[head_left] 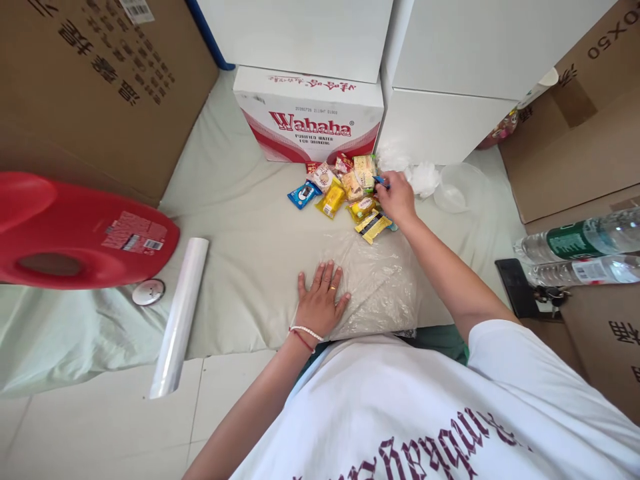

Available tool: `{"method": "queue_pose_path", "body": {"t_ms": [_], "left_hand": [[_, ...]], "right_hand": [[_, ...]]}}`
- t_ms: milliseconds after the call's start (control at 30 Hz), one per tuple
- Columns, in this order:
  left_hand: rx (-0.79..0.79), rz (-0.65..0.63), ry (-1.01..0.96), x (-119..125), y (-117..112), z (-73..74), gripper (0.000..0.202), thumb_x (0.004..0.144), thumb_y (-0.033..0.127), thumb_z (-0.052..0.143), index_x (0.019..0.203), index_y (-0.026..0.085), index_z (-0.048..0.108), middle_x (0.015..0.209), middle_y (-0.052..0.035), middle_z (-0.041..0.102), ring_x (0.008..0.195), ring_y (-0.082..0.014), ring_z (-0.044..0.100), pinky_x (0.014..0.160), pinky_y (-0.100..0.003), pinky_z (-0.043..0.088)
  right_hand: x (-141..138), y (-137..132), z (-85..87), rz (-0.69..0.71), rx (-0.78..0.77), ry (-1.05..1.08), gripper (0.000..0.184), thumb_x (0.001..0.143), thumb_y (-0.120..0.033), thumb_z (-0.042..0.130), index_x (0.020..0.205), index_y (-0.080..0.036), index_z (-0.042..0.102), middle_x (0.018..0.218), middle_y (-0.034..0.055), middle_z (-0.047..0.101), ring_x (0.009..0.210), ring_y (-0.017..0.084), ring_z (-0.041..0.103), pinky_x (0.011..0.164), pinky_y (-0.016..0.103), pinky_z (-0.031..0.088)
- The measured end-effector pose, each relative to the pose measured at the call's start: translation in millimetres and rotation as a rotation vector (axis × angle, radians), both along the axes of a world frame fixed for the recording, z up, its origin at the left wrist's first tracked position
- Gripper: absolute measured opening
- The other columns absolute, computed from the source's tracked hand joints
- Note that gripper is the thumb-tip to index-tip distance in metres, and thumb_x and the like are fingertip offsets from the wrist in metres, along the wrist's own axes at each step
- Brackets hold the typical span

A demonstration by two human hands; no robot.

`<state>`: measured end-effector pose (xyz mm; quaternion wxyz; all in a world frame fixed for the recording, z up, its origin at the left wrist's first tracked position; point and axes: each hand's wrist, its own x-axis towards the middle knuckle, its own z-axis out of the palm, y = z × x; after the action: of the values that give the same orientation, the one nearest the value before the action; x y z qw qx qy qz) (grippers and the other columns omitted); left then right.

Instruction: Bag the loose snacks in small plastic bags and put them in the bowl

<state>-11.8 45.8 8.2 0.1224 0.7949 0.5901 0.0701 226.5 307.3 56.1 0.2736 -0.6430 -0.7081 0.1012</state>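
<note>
My left hand (321, 300) lies flat, fingers spread, on a crinkled clear plastic sheet (380, 280) spread over the pale green cloth (240, 220). My right hand (397, 195) reaches forward to a pile of small snack packets (345, 190) and pinches a blue packet (380, 180) at the pile's right edge. A blue-wrapped snack (304, 194) sits at the left of the pile, and a yellow and black packet (373, 227) lies nearest me.
A roll of clear film (180, 313) lies at the left beside a red jug (75, 230) and a small round cap (149, 291). A Wahaha box (307, 117), white boxes, a clear bowl (457, 187), water bottles (580, 250) and cardboard boxes surround the cloth.
</note>
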Motion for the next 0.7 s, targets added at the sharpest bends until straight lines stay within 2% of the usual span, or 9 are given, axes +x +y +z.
{"method": "queue_pose_path", "body": {"t_ms": [100, 233, 333, 433, 500, 600, 700], "left_hand": [[-0.004, 0.004, 0.008, 0.4, 0.3, 0.3, 0.067, 0.107, 0.053, 0.034, 0.166, 0.022, 0.033, 0.175, -0.0115, 0.024, 0.163, -0.0322, 0.025, 0.13, -0.071, 0.0], [-0.016, 0.01, 0.01, 1.0, 1.0, 1.4, 0.067, 0.106, 0.053, 0.035, 0.166, 0.022, 0.034, 0.174, -0.0121, 0.026, 0.163, -0.0332, 0.025, 0.129, -0.072, 0.002], [-0.022, 0.014, 0.011, 1.4, 1.2, 2.4, 0.067, 0.106, 0.054, 0.035, 0.166, 0.022, 0.035, 0.174, -0.0119, 0.026, 0.163, -0.033, 0.025, 0.129, -0.073, 0.003], [-0.019, 0.016, 0.0, 1.6, 0.8, 2.6, 0.067, 0.107, 0.054, 0.035, 0.165, 0.022, 0.035, 0.175, -0.0107, 0.025, 0.163, -0.032, 0.025, 0.13, -0.072, 0.003], [-0.013, 0.017, -0.011, 1.7, 0.5, 2.4, 0.066, 0.107, 0.054, 0.034, 0.166, 0.023, 0.035, 0.175, -0.0105, 0.026, 0.163, -0.0318, 0.025, 0.13, -0.071, 0.003], [-0.006, 0.02, -0.021, 1.7, 0.3, 2.1, 0.067, 0.107, 0.054, 0.034, 0.166, 0.023, 0.035, 0.174, -0.0109, 0.027, 0.163, -0.0317, 0.025, 0.13, -0.07, 0.001], [-0.008, 0.02, -0.019, 1.6, 0.8, 1.4, 0.067, 0.106, 0.054, 0.035, 0.166, 0.023, 0.035, 0.175, -0.0109, 0.026, 0.163, -0.0316, 0.025, 0.13, -0.07, -0.001]], "right_hand": [[-38.9, 0.7, 3.8, 0.072, -0.129, -0.113, 0.026, 0.098, -0.032, 0.056, 0.115, -0.017, 0.07, 0.115, 0.0187, 0.069, 0.117, 0.037, 0.058, 0.102, 0.052, 0.049], [-69.1, 11.8, -1.3, 0.01, -0.191, -0.158, 0.033, 0.091, -0.026, 0.067, 0.121, -0.012, 0.069, 0.121, 0.0231, 0.069, 0.122, 0.04, 0.056, 0.1, 0.052, 0.05], [-67.4, 20.0, -0.4, -0.035, -0.236, -0.063, 0.04, 0.091, -0.023, 0.064, 0.13, -0.013, 0.066, 0.123, 0.02, 0.07, 0.119, 0.037, 0.061, 0.101, 0.05, 0.05], [-47.7, 10.3, 10.3, -0.028, -0.19, 0.098, 0.051, 0.091, -0.026, 0.062, 0.14, -0.013, 0.06, 0.121, 0.0157, 0.07, 0.113, 0.032, 0.065, 0.102, 0.047, 0.051], [-29.6, -13.4, 20.5, 0.017, -0.121, 0.157, 0.049, 0.09, -0.03, 0.062, 0.137, -0.014, 0.063, 0.118, 0.0133, 0.069, 0.107, 0.03, 0.066, 0.099, 0.045, 0.053], [-5.3, -74.4, 29.4, 0.146, -0.023, 0.157, 0.042, 0.092, -0.035, 0.062, 0.131, -0.022, 0.068, 0.116, 0.0104, 0.066, 0.1, 0.027, 0.064, 0.09, 0.042, 0.055], [8.3, -145.7, 20.5, 0.323, -0.032, 0.068, 0.039, 0.098, -0.031, 0.057, 0.135, -0.027, 0.066, 0.119, 0.0111, 0.065, 0.109, 0.029, 0.062, 0.092, 0.043, 0.055]]}}
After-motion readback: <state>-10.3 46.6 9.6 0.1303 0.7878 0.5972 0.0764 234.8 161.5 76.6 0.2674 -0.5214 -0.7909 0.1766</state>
